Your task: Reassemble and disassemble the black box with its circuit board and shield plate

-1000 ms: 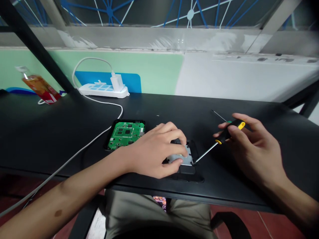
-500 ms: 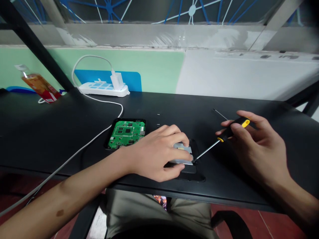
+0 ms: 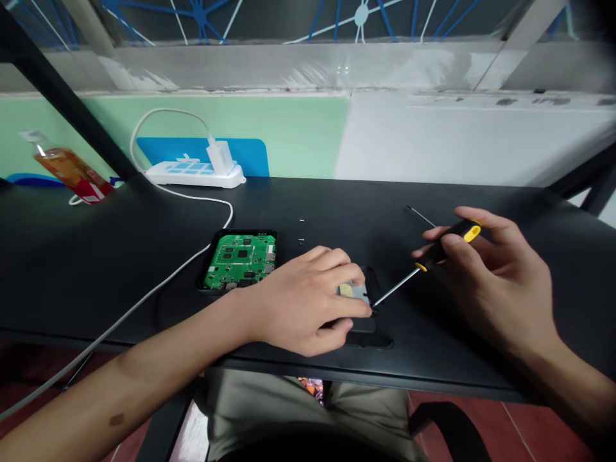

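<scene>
My left hand (image 3: 308, 301) is closed over a silver metal plate (image 3: 360, 292) with a pale yellow pad on it. The plate lies on a black plastic cover (image 3: 368, 340), partly hidden by the fingers. In my right hand (image 3: 500, 282) is a screwdriver (image 3: 436, 253) with a black and yellow handle. Its tip meets the right edge of the plate, close to my left fingertips; whether it sits in a screw is too small to tell. Left of my left hand, a green circuit board (image 3: 240, 256) sits in an open black case (image 3: 205, 279).
Several small screws (image 3: 301, 241) lie on the black desk (image 3: 337, 205). A second thin metal shaft (image 3: 421, 216) shows behind my right fingers. A white cable (image 3: 158, 285) runs across the left side from a charger (image 3: 220, 156) in a power strip (image 3: 192, 176). A bottle (image 3: 72, 170) leans far left.
The plate under my left fingers now lies flatter, its near edge no longer raised. Both hands keep nearly the same place, the screwdriver tip still at the plate's edge. The view has shifted slightly.
</scene>
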`<state>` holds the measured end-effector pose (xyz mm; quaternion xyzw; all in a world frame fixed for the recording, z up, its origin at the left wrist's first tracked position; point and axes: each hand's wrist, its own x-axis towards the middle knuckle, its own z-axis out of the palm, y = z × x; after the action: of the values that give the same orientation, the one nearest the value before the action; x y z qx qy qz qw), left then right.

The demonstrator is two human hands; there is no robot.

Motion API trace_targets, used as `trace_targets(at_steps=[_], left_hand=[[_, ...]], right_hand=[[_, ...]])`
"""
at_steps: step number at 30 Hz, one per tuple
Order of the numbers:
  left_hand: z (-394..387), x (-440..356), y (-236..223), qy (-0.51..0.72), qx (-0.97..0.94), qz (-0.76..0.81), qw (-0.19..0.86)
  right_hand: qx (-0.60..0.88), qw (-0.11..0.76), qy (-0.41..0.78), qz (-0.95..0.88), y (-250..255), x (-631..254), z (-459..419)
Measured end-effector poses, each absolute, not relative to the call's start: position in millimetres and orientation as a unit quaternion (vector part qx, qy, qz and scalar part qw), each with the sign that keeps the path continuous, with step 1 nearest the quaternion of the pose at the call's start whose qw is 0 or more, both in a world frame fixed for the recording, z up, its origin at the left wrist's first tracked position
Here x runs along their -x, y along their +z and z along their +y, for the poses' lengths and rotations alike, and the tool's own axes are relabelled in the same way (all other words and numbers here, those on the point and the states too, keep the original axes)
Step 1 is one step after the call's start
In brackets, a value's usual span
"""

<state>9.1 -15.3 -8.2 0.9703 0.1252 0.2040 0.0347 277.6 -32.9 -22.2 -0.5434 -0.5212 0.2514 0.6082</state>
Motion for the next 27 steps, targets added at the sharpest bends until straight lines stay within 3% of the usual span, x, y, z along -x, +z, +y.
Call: trace_targets(at_steps=[27], left_hand=[[-16.1,-8.3,-7.4,0.214,-0.967,0.134,0.039]], right_hand=[[0.522,0.650,0.260,-0.486,-17.6,-272.8,-36.6]])
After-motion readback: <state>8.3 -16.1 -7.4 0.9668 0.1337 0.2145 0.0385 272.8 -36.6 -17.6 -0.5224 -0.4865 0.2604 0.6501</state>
